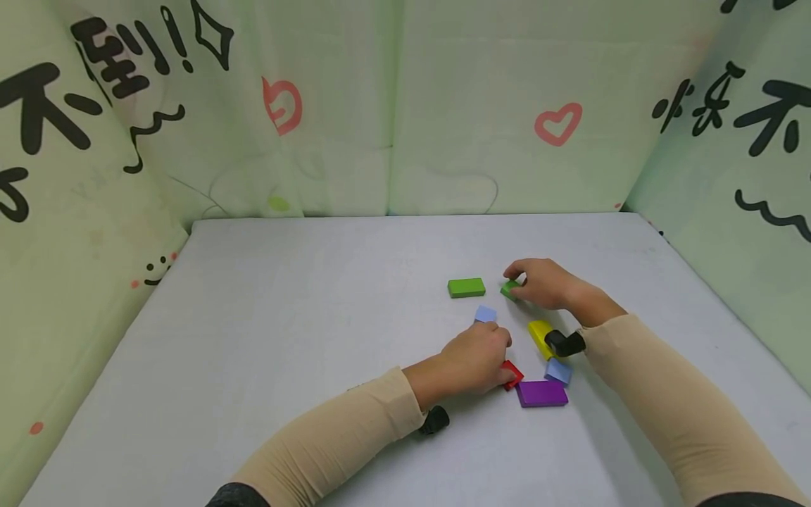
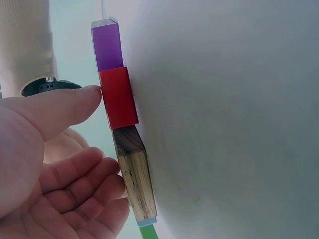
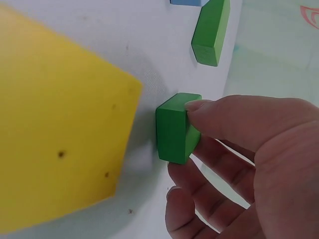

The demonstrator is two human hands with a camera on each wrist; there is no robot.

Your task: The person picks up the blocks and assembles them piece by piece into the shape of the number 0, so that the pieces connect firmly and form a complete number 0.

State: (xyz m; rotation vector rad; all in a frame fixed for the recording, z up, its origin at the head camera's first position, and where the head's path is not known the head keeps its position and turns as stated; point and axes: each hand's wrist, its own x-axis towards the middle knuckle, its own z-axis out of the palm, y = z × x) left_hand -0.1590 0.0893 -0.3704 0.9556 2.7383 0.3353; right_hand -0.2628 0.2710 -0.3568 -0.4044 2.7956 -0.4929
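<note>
My right hand (image 1: 546, 283) pinches a small green block (image 3: 172, 129) between thumb and fingers, low over the table. My left hand (image 1: 476, 358) lies over the near blocks. Its thumb tip touches the top edge of a red block (image 2: 118, 97). In the left wrist view its loosely bent fingers are at a brown wood-grained block (image 2: 137, 179), which that hand covers in the head view. Against the red block stands a purple block (image 1: 543, 394). A light blue block (image 1: 486, 314) shows just beyond the left fingers.
A longer green block (image 1: 466, 287) lies left of my right hand. A yellow block (image 1: 541, 338) sits partly behind the right wrist camera (image 1: 566, 343), and a second blue block (image 1: 558, 371) adjoins the purple one. Printed curtains (image 1: 405, 141) surround the white table (image 1: 285, 317).
</note>
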